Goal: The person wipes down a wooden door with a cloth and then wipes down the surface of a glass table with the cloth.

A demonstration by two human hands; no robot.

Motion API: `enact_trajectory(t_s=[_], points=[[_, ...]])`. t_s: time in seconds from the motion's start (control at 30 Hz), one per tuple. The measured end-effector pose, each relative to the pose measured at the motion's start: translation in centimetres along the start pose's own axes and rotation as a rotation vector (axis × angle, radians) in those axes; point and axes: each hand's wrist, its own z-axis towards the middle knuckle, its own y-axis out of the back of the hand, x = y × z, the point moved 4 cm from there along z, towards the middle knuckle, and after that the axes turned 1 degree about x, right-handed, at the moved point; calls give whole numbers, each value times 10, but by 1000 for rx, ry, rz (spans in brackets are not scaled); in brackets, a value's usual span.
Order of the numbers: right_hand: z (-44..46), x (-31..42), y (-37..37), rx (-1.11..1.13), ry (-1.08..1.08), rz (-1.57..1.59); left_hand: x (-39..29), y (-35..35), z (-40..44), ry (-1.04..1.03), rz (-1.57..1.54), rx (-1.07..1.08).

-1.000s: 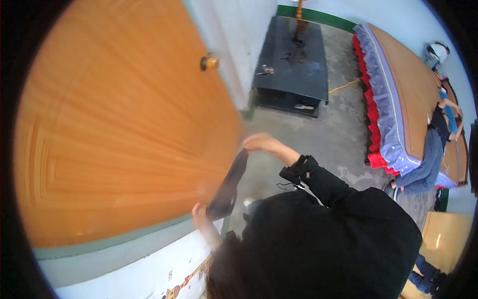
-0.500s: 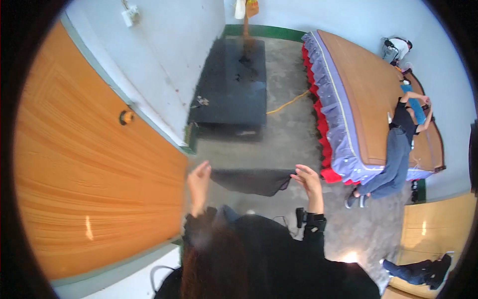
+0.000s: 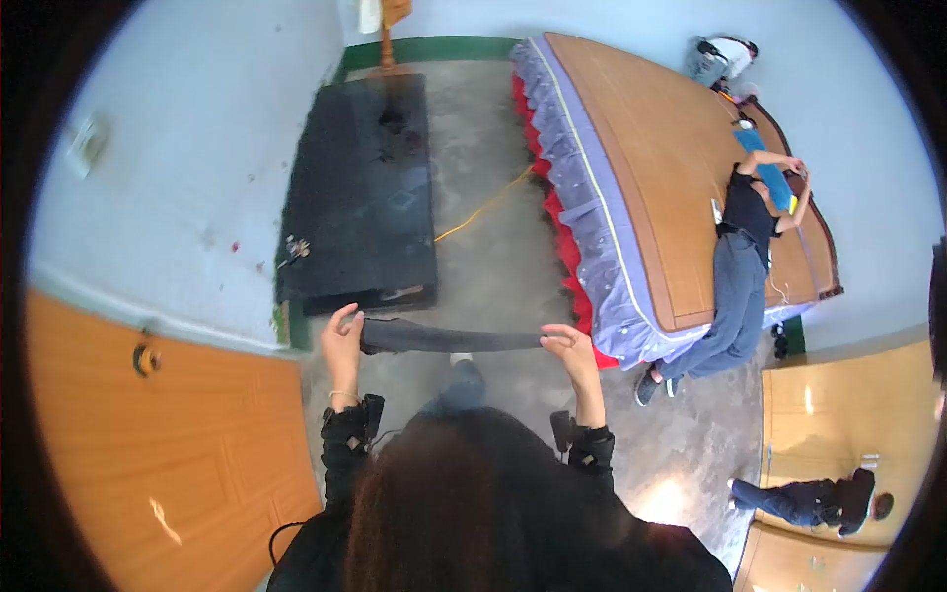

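Note:
A dark grey, thin cloth (image 3: 449,339) is stretched sideways in front of my body, its two ends in my hands. My left hand (image 3: 341,343) pinches the left end, close to the near edge of the low black platform. The right end is pinched between the thumb and fingers of my right hand (image 3: 572,347), close to the bed's red skirt. Between the hands the cloth hangs as a narrow band, sagging slightly. Its exact kind does not show. Dark cuffs with straps cover both my wrists.
A low black platform (image 3: 365,178) stands by the left wall. At right is a bed (image 3: 641,187) with a person (image 3: 745,237) lying on it, feet over its edge. Two more people appear at far right. An orange door (image 3: 187,424) is at lower left; a yellow cord (image 3: 483,215) crosses the floor.
My view has turned and moved forward, so the platform and bed sit further left. The cloth, hanging wider before, is now a narrow band, still held at both ends.

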Motion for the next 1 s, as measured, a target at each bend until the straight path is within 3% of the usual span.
enact_trajectory(t_s=[0.07,0.27,0.37,0.5,0.63,0.7,0.77,0.83,0.97,1.0], points=[[40,27,13,66,-13,-112,-15,-41,44,46,49,30],[153,71,65,-23,-7,-97,-67,-188,124,110,-225,441],[216,71,79,-42,-15,-128,-76,-219,152,129,-409,424],[322,46,75,108,-6,-196,-13,-208,195,181,-186,267],[433,49,22,282,-77,-368,36,-212,212,431,-195,29],[485,72,-10,439,243,-828,46,-218,209,403,-317,-164],[538,89,-39,560,261,-781,47,-235,224,355,-451,-374],[575,116,-68,697,448,-793,47,-248,215,355,-659,-588],[653,127,-114,914,643,-824,62,-283,209,475,-526,-747],[668,122,-121,1015,514,-878,87,-290,200,485,-398,-732]])
